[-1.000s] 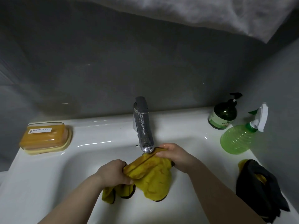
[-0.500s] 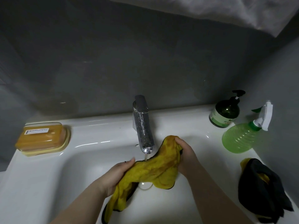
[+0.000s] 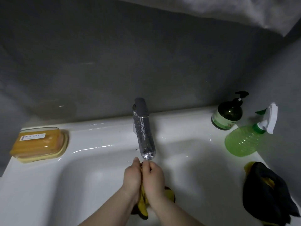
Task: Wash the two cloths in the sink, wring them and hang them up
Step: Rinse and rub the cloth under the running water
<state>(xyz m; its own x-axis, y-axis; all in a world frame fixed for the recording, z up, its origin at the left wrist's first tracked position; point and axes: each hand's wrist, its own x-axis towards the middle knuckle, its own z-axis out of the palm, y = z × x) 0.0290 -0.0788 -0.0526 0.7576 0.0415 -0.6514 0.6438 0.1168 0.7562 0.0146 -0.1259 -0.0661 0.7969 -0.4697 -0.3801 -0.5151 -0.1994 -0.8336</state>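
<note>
Since a moment ago, my left hand and right hand are together under the faucet; both clench the yellow cloth, bunched over the sink. Wet, it seems soft, heavy and slippery; I judge the bunched middle the best hold.

Both hands, left and right, press together around a yellow cloth under the tap in the white sink; a dark cloth lies on the rim

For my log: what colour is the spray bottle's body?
Spray bottle: translucent light green, head view.
</note>
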